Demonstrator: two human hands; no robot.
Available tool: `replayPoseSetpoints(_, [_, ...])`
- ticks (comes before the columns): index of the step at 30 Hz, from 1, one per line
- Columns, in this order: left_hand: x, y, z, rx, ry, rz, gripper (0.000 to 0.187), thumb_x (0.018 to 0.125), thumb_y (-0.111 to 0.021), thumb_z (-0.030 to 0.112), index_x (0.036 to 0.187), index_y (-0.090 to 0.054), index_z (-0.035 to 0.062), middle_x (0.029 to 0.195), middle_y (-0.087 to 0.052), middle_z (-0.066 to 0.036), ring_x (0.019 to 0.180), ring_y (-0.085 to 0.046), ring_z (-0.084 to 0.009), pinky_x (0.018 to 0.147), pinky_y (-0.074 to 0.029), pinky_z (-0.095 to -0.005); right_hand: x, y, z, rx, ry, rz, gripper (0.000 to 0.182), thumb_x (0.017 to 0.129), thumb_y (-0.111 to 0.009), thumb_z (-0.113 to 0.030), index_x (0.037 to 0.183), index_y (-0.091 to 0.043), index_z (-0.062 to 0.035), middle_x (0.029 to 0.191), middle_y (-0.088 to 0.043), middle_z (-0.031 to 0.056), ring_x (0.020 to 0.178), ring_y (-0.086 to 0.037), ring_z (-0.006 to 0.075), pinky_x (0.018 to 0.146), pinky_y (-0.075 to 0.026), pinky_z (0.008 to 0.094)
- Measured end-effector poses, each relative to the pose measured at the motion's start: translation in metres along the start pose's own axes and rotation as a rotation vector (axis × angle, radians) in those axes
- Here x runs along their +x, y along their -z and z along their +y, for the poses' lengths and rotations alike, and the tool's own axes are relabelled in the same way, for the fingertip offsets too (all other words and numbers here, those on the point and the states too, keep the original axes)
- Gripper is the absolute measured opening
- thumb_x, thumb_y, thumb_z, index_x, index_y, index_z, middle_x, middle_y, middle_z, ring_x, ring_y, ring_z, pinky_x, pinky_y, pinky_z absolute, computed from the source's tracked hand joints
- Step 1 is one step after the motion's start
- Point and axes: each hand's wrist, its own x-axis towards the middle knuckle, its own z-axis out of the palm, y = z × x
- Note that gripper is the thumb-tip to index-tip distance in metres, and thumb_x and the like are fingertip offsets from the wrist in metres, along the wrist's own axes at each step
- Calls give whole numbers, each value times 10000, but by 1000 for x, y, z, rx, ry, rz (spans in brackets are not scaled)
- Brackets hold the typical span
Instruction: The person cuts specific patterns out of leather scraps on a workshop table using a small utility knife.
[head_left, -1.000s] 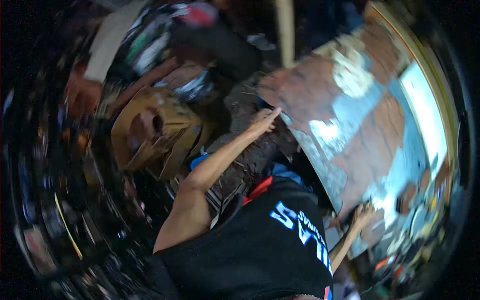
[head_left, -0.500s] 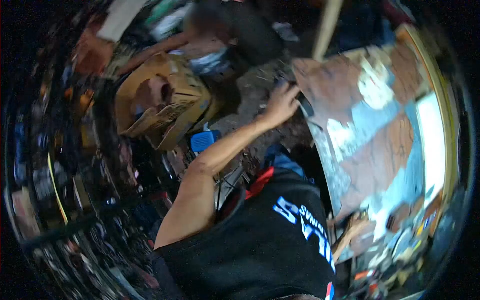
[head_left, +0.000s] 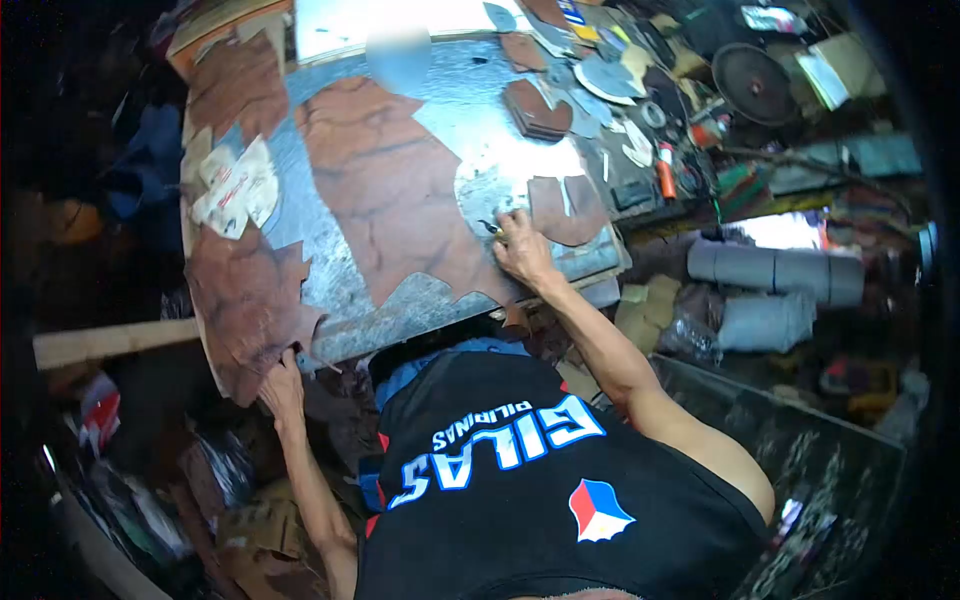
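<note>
My left hand [head_left: 283, 391] is at the near left edge of the worktable [head_left: 335, 345]. Its fingers close on the overhanging corner of a brown leather piece [head_left: 245, 305] and are partly hidden by it. Over the tabletop, my right hand [head_left: 524, 252] is curled with its fingertips together around something small and dark, too small to name. Beneath and left of it lies a large brown leather piece [head_left: 375, 185] with a jagged edge. A smaller leather piece [head_left: 568, 210] sits just right of that hand. White scraps [head_left: 238, 188] lie on the left leather.
At the table's back right are stacked brown cut pieces [head_left: 538, 108], an orange tube [head_left: 665, 172] and a black round disc [head_left: 755, 85]. A rolled grey sheet [head_left: 775, 270] is off to the right. A wooden plank [head_left: 115, 343] juts out at left.
My view has swung round to face the table. My left hand, earlier stretched toward the table edge, is now at the leather's corner. My right hand has moved onto the tabletop.
</note>
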Motion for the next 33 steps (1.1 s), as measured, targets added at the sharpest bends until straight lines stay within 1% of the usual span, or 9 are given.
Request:
replayPoseSetpoints(3, [3, 5, 10, 31, -74, -255, 672, 981, -447, 522, 983, -673, -111, 995, -660, -309, 909, -615, -474, 805, -479, -510, 1, 3, -8, 3, -21, -12, 432, 815, -651, -190, 1201, -497, -71, 1120, -505, 199, 854, -620, 436, 727, -528, 526])
replayPoseSetpoints(6, [12, 25, 24, -84, -206, -336, 775, 959, -454, 577, 1434, -391, -32, 1494, -379, -238, 1333, -387, -426, 1104, -307, -456, 0, 1, -8, 18, -15, -5, 433, 815, -653, -188, 1199, -496, -66, 1122, -500, 195, 873, -620, 427, 731, -529, 517])
replayPoseSetpoints(9, [14, 8, 20, -173, -292, -170, 624, 942, -543, 473, 1304, -524, -35, 1344, -528, -261, 1223, -481, -437, 1050, -355, -475, 1, 2, -9, 10, -31, -7, 454, 805, -662, -182, 1209, -494, -64, 1125, -491, 190, 896, -616, 417, 738, -529, 509])
replayPoseSetpoints(19, [8, 11, 34, -226, -290, -448, 554, 1026, -407, 370, 1402, -427, -37, 1337, -524, -289, 1228, -488, -442, 1027, -380, -461, 2, 3, -9, 42, -26, -44, 504, 806, -683, -175, 1244, -471, -42, 1145, -481, 199, 871, -628, 419, 724, -531, 514])
replayPoseSetpoints(24, [-59, 36, 49, 37, -841, -142, 457, 973, -480, 234, 1354, -458, -17, 1362, -475, -296, 1234, -487, -439, 1040, -350, -543, 1, 4, -8, 96, -60, -93, 514, 817, -651, -152, 1278, -448, -51, 1201, -478, 209, 902, -619, 428, 737, -519, 519])
replayPoseSetpoints(27, [-110, 38, 27, -182, -944, -585, 317, 937, -522, 222, 1130, -614, -13, 1158, -611, -251, 1121, -558, -427, 979, -408, -546, 1, 6, -8, 114, -64, -115, 516, 814, -655, -148, 1275, -447, -44, 1198, -463, 213, 878, -621, 431, 721, -521, 522])
replayPoseSetpoints(31, [-121, 64, 38, -225, -770, -661, 243, 940, -518, 182, 963, -653, -18, 976, -646, -200, 955, -592, -412, 863, -462, -516, 2, 9, -8, 143, -75, -146, 557, 806, -661, -148, 1302, -441, -23, 1212, -451, 221, 854, -633, 428, 715, -529, 514])
replayPoseSetpoints(32, [-108, 66, 53, 0, -769, -652, 234, 942, -516, 171, 948, -652, -20, 930, -643, -194, 894, -597, -408, 823, -472, -510, 4, 13, -9, 163, -78, -190, 596, 798, -670, -152, 1324, -434, 2, 1198, -446, 227, 846, -640, 423, 704, -536, 505])
replayPoseSetpoints(33, [-92, 57, 65, -299, -864, -256, 231, 950, -496, 146, 956, -649, -27, 877, -625, -197, 818, -584, -409, 771, -461, -506, 4, 14, -7, 168, -85, -189, 596, 798, -670, -152, 1324, -434, 2, 1198, -446, 227, 846, -640, 423, 704, -536, 505])
